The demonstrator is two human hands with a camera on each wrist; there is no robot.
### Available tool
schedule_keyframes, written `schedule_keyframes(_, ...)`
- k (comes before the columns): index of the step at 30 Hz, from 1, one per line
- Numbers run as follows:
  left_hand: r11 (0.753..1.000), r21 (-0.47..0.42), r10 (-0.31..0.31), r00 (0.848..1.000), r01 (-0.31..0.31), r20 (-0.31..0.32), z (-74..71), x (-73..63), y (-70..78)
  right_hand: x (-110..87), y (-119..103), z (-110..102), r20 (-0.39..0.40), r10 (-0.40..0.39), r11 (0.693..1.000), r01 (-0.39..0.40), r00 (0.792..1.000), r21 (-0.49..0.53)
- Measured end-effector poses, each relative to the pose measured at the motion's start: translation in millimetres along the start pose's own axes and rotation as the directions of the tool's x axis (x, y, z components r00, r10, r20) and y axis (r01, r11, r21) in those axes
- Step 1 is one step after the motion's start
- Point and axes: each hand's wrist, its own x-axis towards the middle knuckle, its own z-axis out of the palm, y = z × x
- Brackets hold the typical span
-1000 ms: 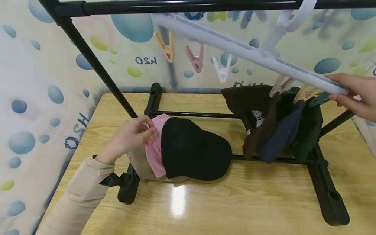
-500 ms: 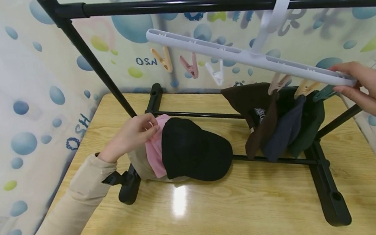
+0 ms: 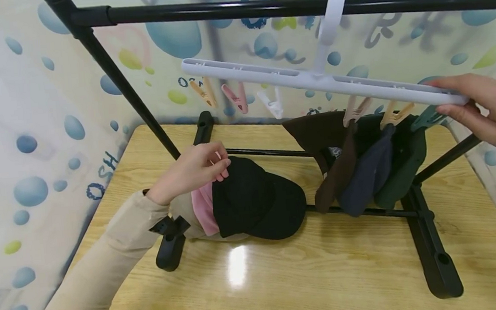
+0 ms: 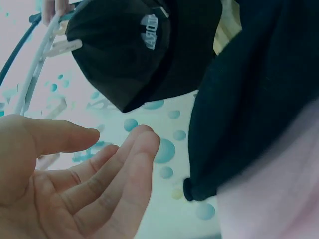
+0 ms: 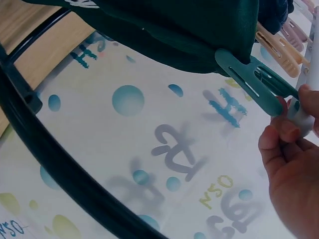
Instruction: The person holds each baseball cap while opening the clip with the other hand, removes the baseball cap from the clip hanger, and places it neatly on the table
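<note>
My right hand [image 3: 489, 109] pinches the right end of a white clip hanger [image 3: 259, 76], whose hook sits over the black rail. From its right half hang a brown cap [image 3: 340, 179], a navy cap [image 3: 367, 181] and a dark green cap [image 3: 410, 160], each gripped by a clip. In the right wrist view, a green clip [image 5: 249, 82] bites the green cap's edge beside my fingers. My left hand [image 3: 192, 172], loosely bent and holding nothing, hovers over a stack of caps: a black cap [image 3: 254, 199] against a pink cap [image 3: 204, 210] and a beige cap [image 3: 184, 212].
An orange clip [image 3: 204, 96], a pink clip [image 3: 237, 98] and a white clip [image 3: 273, 106] dangle from the hanger's left half without caps. The rack's black rail [image 3: 217, 8] spans above, its feet [image 3: 436, 261] on the wooden table [image 3: 307, 278]. A patterned backdrop [image 3: 21, 145] stands behind.
The hanger has slid left along the rail and swung closer to level, its left end lower, with my right hand holding on. My left hand has moved right, from the pink cap to the black one.
</note>
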Motion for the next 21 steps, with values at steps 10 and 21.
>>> schedule_keyframes(10,0.997,0.034,0.063,0.998,-0.064,0.028,9.0,16.5,16.0,8.6,-5.1,-2.9,0.019,0.003,1.0,-0.003,1.0,0.009)
schedule_keyframes(21,0.989,0.04,0.141,0.986,-0.145,0.091,28.6,34.4,34.5,14.5,-7.5,0.8,0.03,-0.015,0.999,0.014,0.999,0.03)
